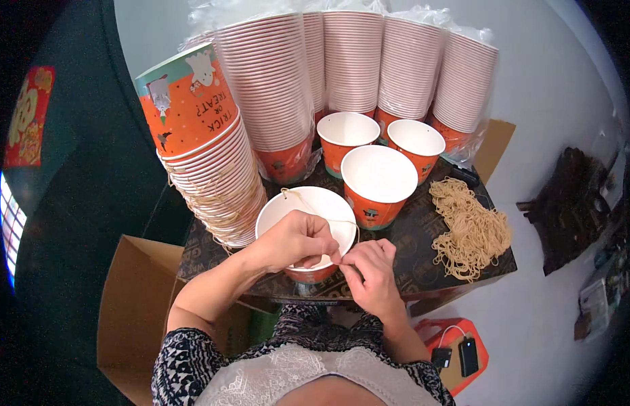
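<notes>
An orange paper bucket with a white inside point(319, 201) stands upright near the table's front edge. A thin beige string point(303, 201) runs from a hole at its far rim, across the opening and down to its near right rim. My left hand point(298, 238) reaches over the bucket's mouth with fingers pinched at the near right rim. My right hand point(371, 272) meets it there from outside, thumb and forefinger closed. Both hands' fingertips are at the string's end; the exact spot between them is too small to make out.
Three more orange buckets point(379, 174) stand behind. Tall plastic-wrapped bucket stacks point(353, 61) line the back. At left is a nested upside-down stack point(213, 179) with strings hanging on it. A pile of beige strings point(469, 233) lies right, near a black marker-like object point(463, 174). A cardboard box point(135, 304) sits lower left.
</notes>
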`<move>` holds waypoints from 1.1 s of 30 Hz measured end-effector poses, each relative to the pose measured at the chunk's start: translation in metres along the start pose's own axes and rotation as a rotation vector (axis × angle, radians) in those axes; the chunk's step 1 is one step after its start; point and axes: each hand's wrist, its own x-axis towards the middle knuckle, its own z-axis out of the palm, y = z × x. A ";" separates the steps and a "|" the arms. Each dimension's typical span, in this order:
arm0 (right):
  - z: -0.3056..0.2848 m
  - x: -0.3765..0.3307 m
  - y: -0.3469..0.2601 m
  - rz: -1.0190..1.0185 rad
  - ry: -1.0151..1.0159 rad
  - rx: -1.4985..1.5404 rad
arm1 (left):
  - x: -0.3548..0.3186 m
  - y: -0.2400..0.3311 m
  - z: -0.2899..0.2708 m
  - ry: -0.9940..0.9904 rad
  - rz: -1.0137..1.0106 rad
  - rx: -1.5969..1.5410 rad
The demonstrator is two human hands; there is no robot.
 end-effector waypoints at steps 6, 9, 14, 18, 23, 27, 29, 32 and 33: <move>-0.032 0.023 0.003 -0.050 0.077 -0.102 | 0.005 -0.005 -0.005 -0.046 -0.031 -0.021; -0.038 0.041 0.003 -0.109 0.117 -0.076 | 0.009 -0.008 -0.005 -0.089 -0.022 -0.023; -0.020 0.067 0.004 -0.222 0.049 0.128 | 0.009 -0.008 -0.001 -0.122 -0.027 0.008; -0.005 0.079 0.005 -0.210 0.031 0.098 | 0.009 -0.007 0.001 -0.101 -0.004 0.066; -0.012 0.049 0.009 0.046 0.056 0.063 | 0.007 -0.013 -0.005 -0.077 -0.030 -0.061; -0.013 0.034 -0.002 0.070 -0.034 0.039 | 0.011 -0.014 -0.007 -0.093 -0.009 -0.033; -0.010 0.033 -0.004 0.074 -0.040 0.059 | 0.012 -0.014 -0.007 -0.097 0.021 -0.037; -0.006 0.032 -0.003 0.066 -0.015 0.084 | 0.012 -0.011 -0.007 -0.066 0.030 -0.002; -0.003 0.032 -0.004 0.059 0.019 0.083 | 0.011 -0.012 -0.006 -0.062 0.029 0.003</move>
